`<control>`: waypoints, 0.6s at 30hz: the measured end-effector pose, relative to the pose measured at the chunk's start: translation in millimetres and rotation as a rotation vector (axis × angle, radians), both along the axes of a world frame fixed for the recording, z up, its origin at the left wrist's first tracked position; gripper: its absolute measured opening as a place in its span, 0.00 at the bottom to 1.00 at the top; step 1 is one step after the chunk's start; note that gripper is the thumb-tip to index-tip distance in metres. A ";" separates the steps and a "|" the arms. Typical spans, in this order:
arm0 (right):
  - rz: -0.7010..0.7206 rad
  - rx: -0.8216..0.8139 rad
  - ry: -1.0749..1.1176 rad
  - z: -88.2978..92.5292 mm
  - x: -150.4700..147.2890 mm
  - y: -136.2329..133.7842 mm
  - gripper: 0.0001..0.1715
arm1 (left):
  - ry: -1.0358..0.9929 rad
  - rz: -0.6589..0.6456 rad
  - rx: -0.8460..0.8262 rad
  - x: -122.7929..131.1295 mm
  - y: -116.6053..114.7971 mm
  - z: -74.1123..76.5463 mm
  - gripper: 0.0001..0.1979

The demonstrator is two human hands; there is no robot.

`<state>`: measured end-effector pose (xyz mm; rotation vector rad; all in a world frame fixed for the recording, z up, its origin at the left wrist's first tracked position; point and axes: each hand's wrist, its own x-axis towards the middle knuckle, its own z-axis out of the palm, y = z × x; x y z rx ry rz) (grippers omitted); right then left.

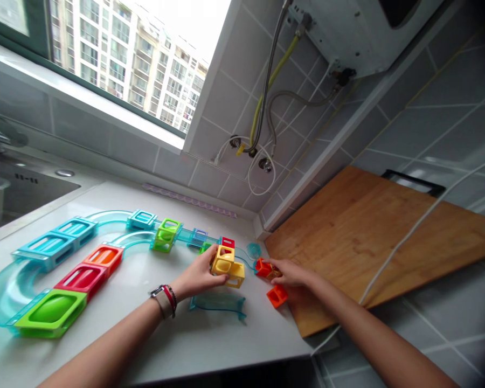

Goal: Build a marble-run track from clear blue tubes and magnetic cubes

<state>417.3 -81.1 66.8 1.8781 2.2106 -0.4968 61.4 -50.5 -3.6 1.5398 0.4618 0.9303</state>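
Observation:
My left hand [200, 276] is closed on yellow hollow blocks [225, 261], thumb and fingers on the upper one. Over at the cutting board's edge, my right hand [288, 271] is wrapped round an orange-red hollow block [262, 267]; a yellowish piece shows under its fingers. Just below it lies an orange block [277, 296]. A loose clear-blue track piece [218, 306] rests on the counter below my left hand. Behind the hands, a red block [227, 242] and a green block [167, 235] stand along a clear-blue track [111, 216] that loops to the left.
A wooden cutting board [372, 231] leans against the tiled wall at right, with a white cable [404, 237] across it. The sink [36, 183] is at far left. Blue blocks [56, 242] and a large green block [50, 312] form the loop's left part. Hoses [269, 91] hang above.

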 end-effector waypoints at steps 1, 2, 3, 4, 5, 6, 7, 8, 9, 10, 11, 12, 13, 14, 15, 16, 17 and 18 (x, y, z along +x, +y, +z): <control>0.010 -0.040 0.019 1.4 0.9 1.1 0.48 | 0.005 0.005 0.004 0.1 0.1 -0.6 0.23; 0.018 -0.078 0.038 2.7 1.9 2.0 0.51 | 0.011 0.008 0.008 0.1 0.2 -1.0 0.23; 0.024 -0.107 0.055 4.0 2.7 2.6 0.52 | 0.015 0.010 0.014 0.1 0.3 -1.3 0.23; 0.030 -0.127 0.065 5.3 3.4 2.8 0.53 | 0.017 0.008 0.018 0.0 0.4 -1.4 0.23; 0.037 -0.135 0.069 6.4 3.9 2.8 0.53 | 0.017 0.005 0.021 -0.1 0.4 -1.3 0.24; 0.047 -0.139 0.069 7.6 4.0 2.5 0.53 | 0.017 0.003 0.023 -0.2 0.5 -1.1 0.24; 0.058 -0.140 0.068 8.7 3.9 2.2 0.52 | 0.018 0.002 0.023 -0.4 0.5 -0.9 0.24; 0.064 -0.139 0.065 9.7 3.4 1.9 0.52 | 0.019 0.006 0.021 -0.5 0.5 -0.6 0.25; 0.064 -0.137 0.059 10.7 2.6 1.9 0.52 | 0.019 0.010 0.018 -0.6 0.5 -0.5 0.25; 0.060 -0.135 0.049 11.5 1.7 2.1 0.53 | 0.018 0.011 0.014 -0.6 0.4 -0.4 0.25; 0.053 -0.136 0.032 12.3 0.7 2.7 0.54 | 0.015 0.008 0.011 -0.7 0.4 -0.4 0.25; 0.043 -0.137 0.011 13.0 -0.2 3.5 0.54 | 0.011 0.000 0.006 -0.6 0.3 -0.5 0.24; 0.034 -0.137 -0.010 13.6 -1.0 4.5 0.55 | 0.006 -0.009 0.001 -0.6 0.2 -0.5 0.24; 0.026 -0.136 -0.029 14.0 -1.5 5.6 0.55 | 0.002 -0.014 -0.004 -0.6 0.1 -0.4 0.23; 0.020 -0.140 -0.044 14.4 -1.9 6.5 0.56 | 0.002 -0.014 -0.007 -0.6 0.1 -0.2 0.23; 0.017 -0.147 -0.055 14.6 -2.2 7.3 0.56 | 0.002 -0.010 -0.006 -0.6 0.1 0.1 0.23; 0.019 -0.153 -0.066 14.7 -2.5 7.8 0.55 | 0.005 -0.004 -0.002 -0.6 0.1 0.4 0.23; 0.028 -0.158 -0.080 14.7 -2.9 8.1 0.55 | 0.010 0.002 0.006 -0.6 0.1 0.9 0.23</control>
